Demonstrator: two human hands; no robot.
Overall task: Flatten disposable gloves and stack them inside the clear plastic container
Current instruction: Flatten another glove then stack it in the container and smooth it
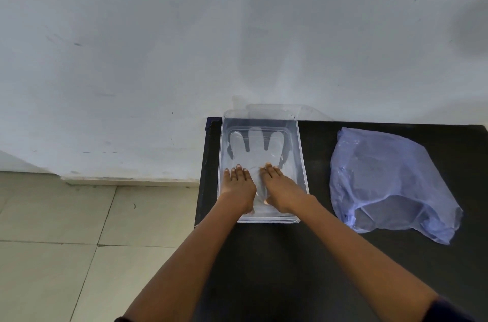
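Note:
A clear plastic container (301, 152) stands on the black table, against the wall. Inside it lies a flat, see-through disposable glove (254, 149), fingers pointing to the wall. My left hand (237, 184) rests palm down on the glove's cuff end at the left side of the container. My right hand (280, 184) lies flat beside it on the cuff's right half, thumb spread toward me. Both hands have fingers extended and press on the glove without gripping it.
A crumpled blue plastic bag (390, 179) lies on the black table (330, 255) to the right of the container. The table's left edge runs just left of the container, with tiled floor (66, 242) beyond. A white wall backs the table.

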